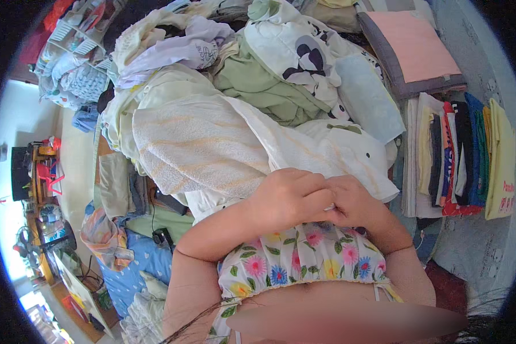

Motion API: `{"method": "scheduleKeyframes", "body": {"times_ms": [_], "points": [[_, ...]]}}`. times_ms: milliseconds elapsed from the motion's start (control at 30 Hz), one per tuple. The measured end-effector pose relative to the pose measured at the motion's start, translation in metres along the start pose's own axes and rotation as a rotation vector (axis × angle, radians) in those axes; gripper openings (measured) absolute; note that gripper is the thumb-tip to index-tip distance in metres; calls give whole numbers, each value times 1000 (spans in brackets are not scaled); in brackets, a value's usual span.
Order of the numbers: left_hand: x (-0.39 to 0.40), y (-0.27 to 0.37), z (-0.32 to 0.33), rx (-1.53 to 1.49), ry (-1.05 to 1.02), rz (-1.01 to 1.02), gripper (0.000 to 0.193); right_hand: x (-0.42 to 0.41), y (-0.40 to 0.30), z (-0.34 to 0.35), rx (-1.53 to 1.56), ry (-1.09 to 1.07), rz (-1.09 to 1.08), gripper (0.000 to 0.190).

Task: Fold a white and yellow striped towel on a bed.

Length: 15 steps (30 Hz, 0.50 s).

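My left hand point(293, 195) and my right hand point(350, 198) meet in front of my chest, fingers curled together. A small pale bit shows between the fingers; I cannot tell what it is. Which things they grip is hidden. Just beyond them a white towel with pale orange stripes point(198, 146) lies spread over a heap of cloth. Behind it are a green cloth point(262, 81), a white cloth with black-and-white panda prints point(284, 43), a light blue folded cloth point(367, 99) and a lavender garment point(172, 56).
Folded clothes point(451, 159) stand in a row at the right, below a folded pink and grey cloth point(417, 47). A blue pillow point(133, 266), a black cable with a plug point(161, 236) and folded trousers point(116, 185) lie at the left. Plastic baskets point(77, 38) hold cloth at the upper left.
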<state>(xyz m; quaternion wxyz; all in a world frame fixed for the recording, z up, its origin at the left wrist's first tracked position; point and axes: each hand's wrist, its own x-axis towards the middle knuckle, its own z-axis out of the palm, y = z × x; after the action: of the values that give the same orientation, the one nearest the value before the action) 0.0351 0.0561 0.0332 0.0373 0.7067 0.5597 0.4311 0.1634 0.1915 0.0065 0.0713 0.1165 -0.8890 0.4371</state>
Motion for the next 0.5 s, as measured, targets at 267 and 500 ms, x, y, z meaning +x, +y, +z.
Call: {"method": "scheduleKeyframes", "body": {"times_ms": [267, 500], "points": [[-59, -92, -111, 887, 481, -667, 58, -67, 24, -39, -176, 695, 204, 28], [-160, -154, -159, 437, 421, -1410, 56, -93, 40, -66, -143, 855, 417, 22]]}}
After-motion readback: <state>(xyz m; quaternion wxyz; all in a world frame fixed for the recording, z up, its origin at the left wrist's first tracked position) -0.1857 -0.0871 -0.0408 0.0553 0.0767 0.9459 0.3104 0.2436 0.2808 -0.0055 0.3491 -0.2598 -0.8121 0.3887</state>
